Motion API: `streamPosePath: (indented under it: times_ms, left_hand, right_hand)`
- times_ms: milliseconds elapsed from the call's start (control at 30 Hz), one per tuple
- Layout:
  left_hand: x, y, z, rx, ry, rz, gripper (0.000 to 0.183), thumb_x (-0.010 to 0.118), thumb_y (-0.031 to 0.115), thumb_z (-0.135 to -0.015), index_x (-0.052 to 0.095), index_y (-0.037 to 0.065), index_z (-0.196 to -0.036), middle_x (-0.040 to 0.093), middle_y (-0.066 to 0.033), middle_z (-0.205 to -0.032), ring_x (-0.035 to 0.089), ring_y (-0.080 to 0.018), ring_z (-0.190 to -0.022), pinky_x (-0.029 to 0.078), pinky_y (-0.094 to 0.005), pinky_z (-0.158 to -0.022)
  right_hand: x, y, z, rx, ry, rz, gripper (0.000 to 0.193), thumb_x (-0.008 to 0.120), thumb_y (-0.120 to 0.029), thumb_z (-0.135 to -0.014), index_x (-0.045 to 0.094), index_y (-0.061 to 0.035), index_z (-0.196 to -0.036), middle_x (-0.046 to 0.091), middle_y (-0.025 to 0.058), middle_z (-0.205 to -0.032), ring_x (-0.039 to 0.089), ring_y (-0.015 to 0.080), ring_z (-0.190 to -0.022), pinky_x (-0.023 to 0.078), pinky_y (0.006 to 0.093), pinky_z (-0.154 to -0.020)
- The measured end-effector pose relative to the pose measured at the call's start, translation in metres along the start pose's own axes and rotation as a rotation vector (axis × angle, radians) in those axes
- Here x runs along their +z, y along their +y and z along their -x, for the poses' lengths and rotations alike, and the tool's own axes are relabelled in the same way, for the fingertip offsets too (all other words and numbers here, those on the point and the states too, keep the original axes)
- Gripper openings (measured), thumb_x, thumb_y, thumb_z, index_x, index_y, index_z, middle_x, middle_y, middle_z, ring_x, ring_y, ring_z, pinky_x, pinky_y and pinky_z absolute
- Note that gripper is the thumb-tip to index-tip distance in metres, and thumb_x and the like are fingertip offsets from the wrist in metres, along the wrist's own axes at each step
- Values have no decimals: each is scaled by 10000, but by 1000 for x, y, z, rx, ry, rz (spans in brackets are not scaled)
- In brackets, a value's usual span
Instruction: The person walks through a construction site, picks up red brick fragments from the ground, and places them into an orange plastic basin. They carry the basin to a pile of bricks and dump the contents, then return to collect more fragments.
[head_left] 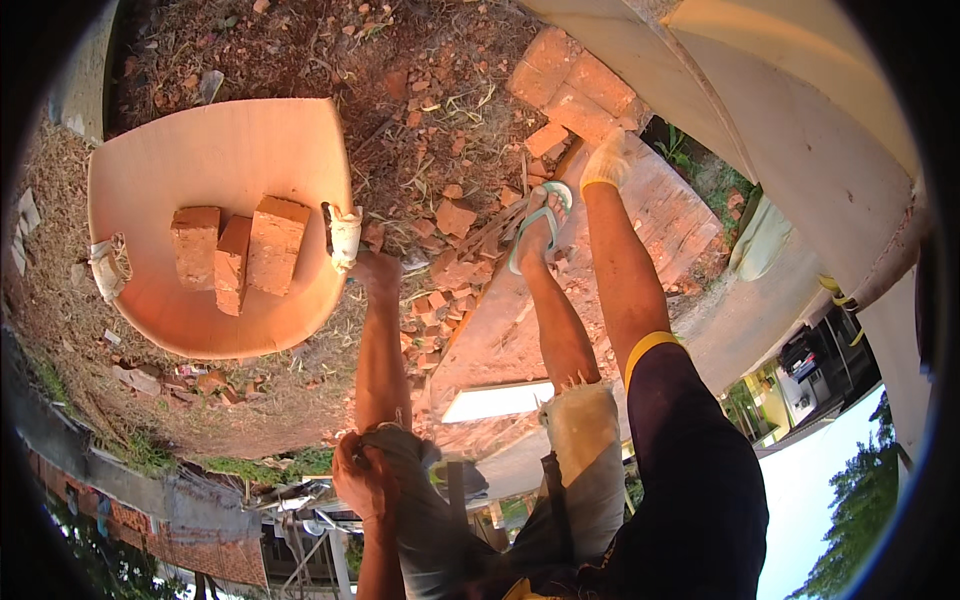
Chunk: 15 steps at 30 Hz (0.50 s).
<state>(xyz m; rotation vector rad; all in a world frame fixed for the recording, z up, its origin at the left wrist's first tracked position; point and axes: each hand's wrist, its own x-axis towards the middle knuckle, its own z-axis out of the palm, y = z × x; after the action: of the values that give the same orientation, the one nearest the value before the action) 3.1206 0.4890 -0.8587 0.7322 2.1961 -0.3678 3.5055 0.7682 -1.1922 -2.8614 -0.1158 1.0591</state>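
Observation:
My right hand (607, 165), in a pale glove with a yellow cuff, reaches out to the near edge of a group of orange bricks (578, 88) at the upper right. It touches the nearest brick, but its fingers are too unclear to show a grip. My bare left hand (363, 480) rests against my left knee with its fingers curled in and nothing visible in them. On the left, a shallow orange basin (215, 135) holds three bricks: one on the left (195, 247), a narrow middle one (231, 265) and a larger right one (277, 245).
Pale wrappings cover the basin's right handle (344, 238) and left handle (107, 268). Broken brick pieces (455, 217) litter the soil between basin and board. My sandalled right foot (540, 225) stands at the edge of a reddish board (660, 215). A pale curved surface (800, 110) bounds the right.

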Motion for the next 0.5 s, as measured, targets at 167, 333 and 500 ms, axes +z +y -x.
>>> streamPosePath:
  times_ms: [167,333,500]
  left_hand:
    - [-14,-4,-5,84,1,-35,224,572,102,-809,645,35,-1009,666,-161,-929,630,-374,-867,491,-457,-777]
    - [-21,-3,-10,111,8,-156,227,593,131,-807,657,69,-1016,677,-141,-936,642,-350,-870,505,-439,-776]
    - [-20,-4,-11,65,-2,-149,222,608,172,-819,655,104,-1025,684,-123,-951,645,-345,-891,509,-447,-784]
  right_hand:
    - [17,22,-70,-204,-73,-368,1111,561,-729,-791,297,145,-1425,350,252,-1499,392,334,-1360,343,418,-1097]
    - [36,21,-36,-312,129,-302,894,718,-576,-773,476,148,-1238,558,232,-1275,559,313,-1125,449,406,-954]
    - [30,4,-12,-679,272,-221,515,820,-393,-741,626,63,-883,649,156,-946,609,246,-817,505,380,-765]
